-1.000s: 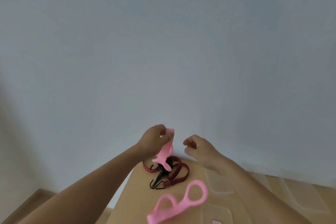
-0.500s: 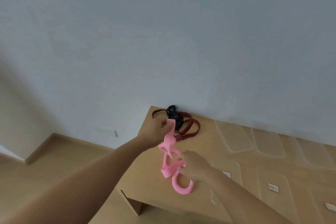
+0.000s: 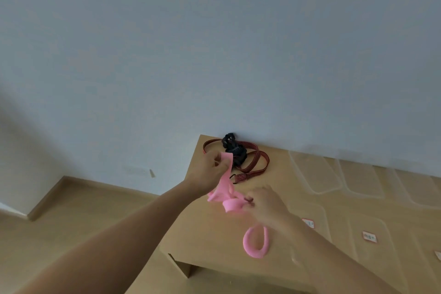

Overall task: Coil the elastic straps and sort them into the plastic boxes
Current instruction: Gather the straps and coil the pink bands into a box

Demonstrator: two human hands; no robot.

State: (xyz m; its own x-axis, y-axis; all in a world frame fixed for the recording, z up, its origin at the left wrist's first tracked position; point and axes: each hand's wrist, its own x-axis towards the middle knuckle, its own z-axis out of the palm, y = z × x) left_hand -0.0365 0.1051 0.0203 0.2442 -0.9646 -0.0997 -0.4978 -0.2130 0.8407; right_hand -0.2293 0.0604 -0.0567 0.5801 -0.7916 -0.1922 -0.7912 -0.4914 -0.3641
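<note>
A pink elastic strap [image 3: 225, 194] hangs between my two hands above the table's left end. My left hand [image 3: 210, 169] pinches its upper end. My right hand [image 3: 265, 205] grips the folded middle of the strap, and a pink loop [image 3: 256, 242] dangles below that hand. A red-and-black striped strap with hooks [image 3: 253, 163] lies loose at the far left corner, with a black strap [image 3: 232, 148] bundled on it against the wall. Several clear plastic boxes [image 3: 312, 172] stand to the right, some with small labels [image 3: 369, 237].
The wooden table [image 3: 214, 241] stands against a pale wall. Its left edge drops to a wooden floor [image 3: 83, 210]. Clear lids or boxes fill the table's right side.
The view tilted down from the wall to the table. My right hand took hold of the pink strap's middle, and the strap is now bunched between both hands.
</note>
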